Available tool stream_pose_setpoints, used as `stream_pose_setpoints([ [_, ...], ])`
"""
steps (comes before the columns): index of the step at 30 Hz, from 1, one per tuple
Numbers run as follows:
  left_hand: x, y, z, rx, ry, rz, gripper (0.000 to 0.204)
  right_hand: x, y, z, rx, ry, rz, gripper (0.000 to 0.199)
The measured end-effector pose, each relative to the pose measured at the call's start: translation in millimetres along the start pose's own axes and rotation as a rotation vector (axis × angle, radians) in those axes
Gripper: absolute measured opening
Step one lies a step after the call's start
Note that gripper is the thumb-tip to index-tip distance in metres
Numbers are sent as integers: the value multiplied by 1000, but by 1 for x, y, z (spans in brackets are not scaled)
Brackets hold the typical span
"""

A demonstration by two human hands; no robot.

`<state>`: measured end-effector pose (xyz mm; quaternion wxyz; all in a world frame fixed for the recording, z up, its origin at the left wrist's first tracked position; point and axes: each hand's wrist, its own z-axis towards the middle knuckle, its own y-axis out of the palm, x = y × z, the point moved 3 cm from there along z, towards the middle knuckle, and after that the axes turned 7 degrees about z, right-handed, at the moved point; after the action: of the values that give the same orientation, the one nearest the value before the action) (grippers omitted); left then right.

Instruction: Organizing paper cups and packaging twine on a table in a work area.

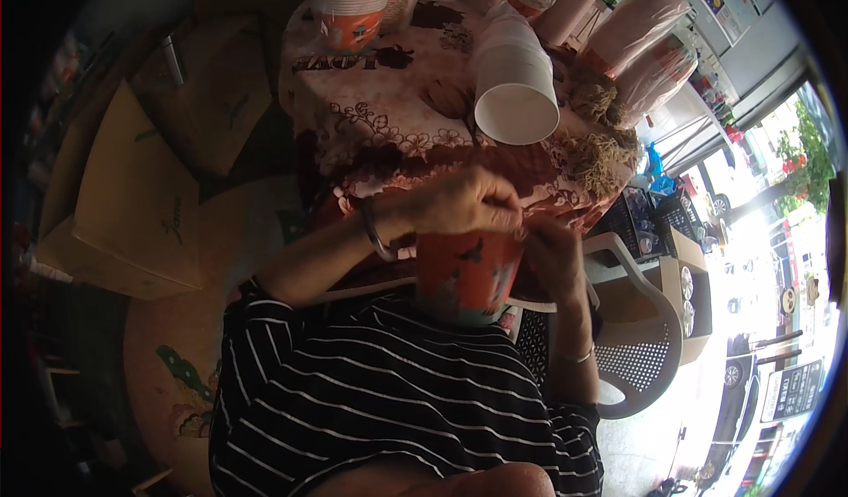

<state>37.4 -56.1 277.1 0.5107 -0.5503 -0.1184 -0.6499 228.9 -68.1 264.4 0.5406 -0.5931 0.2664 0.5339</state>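
Observation:
An orange-red paper bucket with dark printed figures [468, 272] stands upright against my front, at the near edge of the table. Over its far rim my left hand [464, 201] is closed, the fingertips pinched together. My right hand [552, 251] is at the rim's right side, its fingers curled and in shadow. The two hands' fingertips nearly meet there; whatever is between them is too small to make out. Beyond the hands, a nested stack of white paper buckets [517, 95] lies on its side, mouth toward me. Right of it are tangled tan strands [594, 161].
A patterned reddish cloth covers the table [397, 130]. Tall nested stacks of buckets [353, 11] and plastic-wrapped stacks [636, 24] line its far side. Cardboard boxes [132, 197] stand at left. A pale plastic chair [636, 347] and dark crates [640, 223] are at right.

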Motion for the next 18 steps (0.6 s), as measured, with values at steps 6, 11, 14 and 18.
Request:
stream_pose_setpoints([
  [6,0,27,-12,-12,-58,-18,18,30,-7,-19,-98,165,128,17],
  [11,9,35,-8,-11,-29,88,18,46,-20,-23,-141,78,682,27],
  [14,5,36,-7,-15,-61,54,18,81,-32,-8,60,67,705,30],
  [18,4,38,-1,-17,-71,41,19,176,-20,-8,-109,106,206,20],
])
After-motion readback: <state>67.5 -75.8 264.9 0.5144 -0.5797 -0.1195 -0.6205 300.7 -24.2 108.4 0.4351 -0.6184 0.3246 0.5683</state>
